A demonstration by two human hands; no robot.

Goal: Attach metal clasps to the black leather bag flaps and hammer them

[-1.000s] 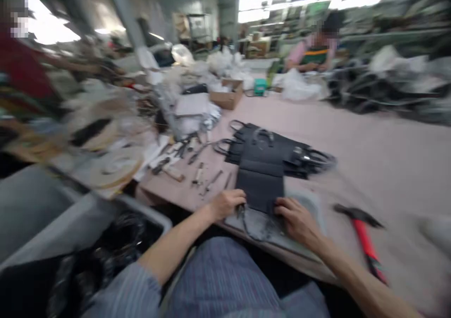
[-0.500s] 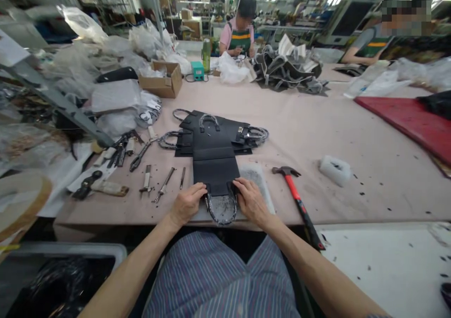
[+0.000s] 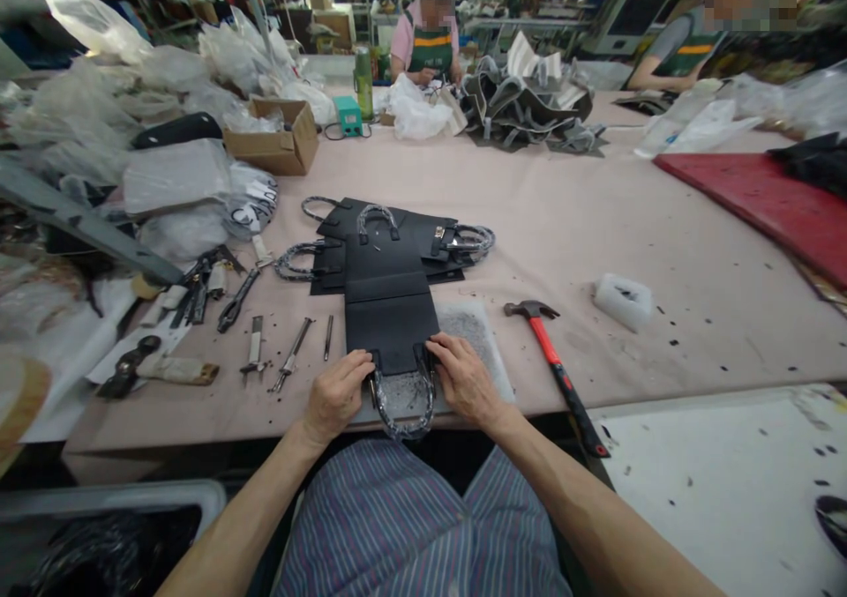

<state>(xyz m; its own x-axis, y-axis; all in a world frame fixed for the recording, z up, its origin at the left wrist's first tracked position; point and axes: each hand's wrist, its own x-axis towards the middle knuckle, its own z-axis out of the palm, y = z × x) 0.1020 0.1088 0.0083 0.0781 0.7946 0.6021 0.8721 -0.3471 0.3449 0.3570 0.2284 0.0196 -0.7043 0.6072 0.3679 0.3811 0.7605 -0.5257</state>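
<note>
A black bag panel (image 3: 390, 319), folded or creased across its middle, lies lengthwise before me with a plastic-wrapped handle at each end. Its near handle (image 3: 405, 429) loops out over the table's front edge. My left hand (image 3: 337, 394) is closed on the panel's near left corner, beside the handle's base. On the opposite corner, my right hand (image 3: 463, 381) has its fingers pressed against the right handle base. Under the near end is a whitish translucent board (image 3: 473, 341) speckled with black bits. More black panels (image 3: 326, 279) with wrapped handles lie beneath the far part.
A red-and-black claw hammer (image 3: 549, 354) lies to the right, near a white block (image 3: 623, 301). At left are punches (image 3: 291, 356), pliers (image 3: 238, 302) and a taped hammer (image 3: 159, 368). Farther back stand a cardboard box (image 3: 271, 143) and grey pieces (image 3: 529, 103). Two people sit opposite.
The camera view has shifted and tilted slightly. Both hands keep their hold on the panel's near corners, and the near handle sits a little closer to my lap.
</note>
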